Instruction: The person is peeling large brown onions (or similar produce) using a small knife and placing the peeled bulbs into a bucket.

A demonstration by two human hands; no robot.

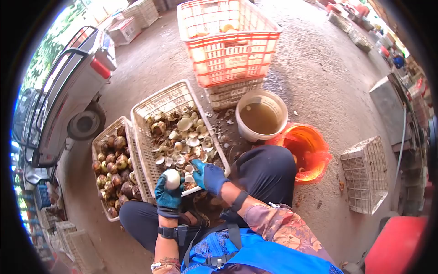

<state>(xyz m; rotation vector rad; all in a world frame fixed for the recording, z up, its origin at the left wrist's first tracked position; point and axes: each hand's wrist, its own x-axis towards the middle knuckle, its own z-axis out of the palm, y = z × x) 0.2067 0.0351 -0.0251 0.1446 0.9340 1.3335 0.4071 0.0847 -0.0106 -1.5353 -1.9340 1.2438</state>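
My left hand (168,197), in a teal and dark glove, is closed around a smooth white round piece (172,179), held up near the front end of a long plastic crate (208,125). That crate holds loose curved shell pieces (185,137), pale inside. My right hand (211,177), gloved alike, is just to the right, over the crate's front corner, its fingers curled toward the white piece. Whatever those fingers grip is too small to make out. A narrower crate (99,138) on the left is filled with brown-green round bulb-like things (116,169).
Beyond my right knee stand a white bucket (246,131) of murky water and an orange bag-lined container (319,155). A red-and-white crate (232,64) sits on another crate (228,97). To the right is a tipped crate (365,178); a parked vehicle (68,86) is left.
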